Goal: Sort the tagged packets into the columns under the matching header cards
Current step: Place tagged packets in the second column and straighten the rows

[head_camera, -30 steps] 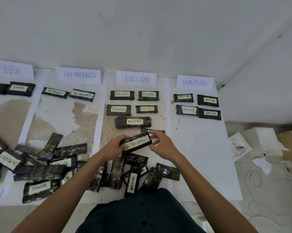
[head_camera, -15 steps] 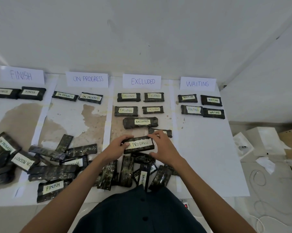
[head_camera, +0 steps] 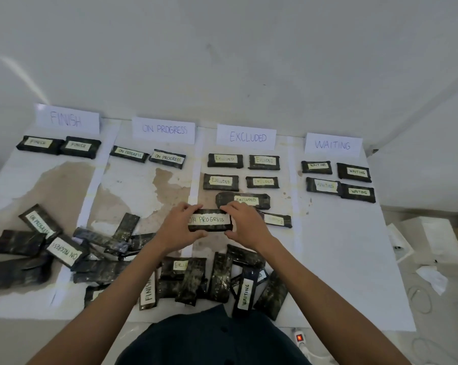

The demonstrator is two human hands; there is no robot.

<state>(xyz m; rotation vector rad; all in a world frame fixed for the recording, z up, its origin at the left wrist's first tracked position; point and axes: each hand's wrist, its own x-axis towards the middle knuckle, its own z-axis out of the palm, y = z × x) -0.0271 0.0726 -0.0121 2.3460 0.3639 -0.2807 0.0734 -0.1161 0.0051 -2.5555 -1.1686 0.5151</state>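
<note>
A black packet tagged ON PROGRESS (head_camera: 209, 220) is held level above the sheet, low in the EXCLUDED column. My left hand (head_camera: 179, 229) grips its left end and my right hand (head_camera: 245, 225) grips its right end, thumbs underneath. Four white header cards stand along the back: FINISH (head_camera: 67, 119), ON PROGRESS (head_camera: 164, 129), EXCLUDED (head_camera: 247, 137), WAITING (head_camera: 332, 145). Two packets lie under FINISH, two under ON PROGRESS (head_camera: 167, 158), several under EXCLUDED (head_camera: 224, 160) and WAITING (head_camera: 356, 172).
A loose heap of black packets (head_camera: 217, 277) lies near my body, and another heap (head_camera: 64, 251) spreads at the lower left. White paper sheets (head_camera: 341, 259) cover the stained floor. White boxes (head_camera: 430, 238) and cables sit off the sheet at the right.
Both hands have levelled the ON PROGRESS packet and carried it slightly up and away from the heap. The camera view has shifted, showing more of the left columns.
</note>
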